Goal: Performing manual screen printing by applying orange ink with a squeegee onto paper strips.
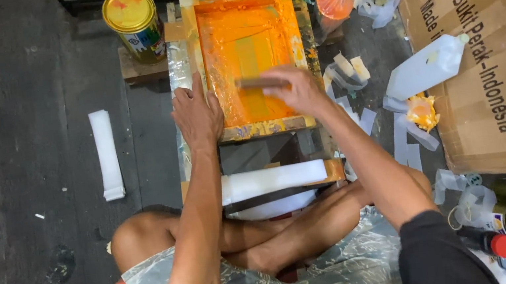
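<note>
On the floor ahead, the left hand (pixel 197 113) lies spread flat on the near left edge of the screen frame (pixel 191 44), thick with wet orange ink, while the right hand (pixel 299 92) grips a squeegee (pixel 254 83) across the mesh.

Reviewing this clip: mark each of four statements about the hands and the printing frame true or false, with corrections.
1. The left hand lies flat on the left edge of the screen frame. True.
2. The right hand holds a squeegee over the orange ink. True.
3. The paint can stands right of the frame. False: it stands at the upper left.
4. The cardboard box is on the left. False: it is on the right.
</note>
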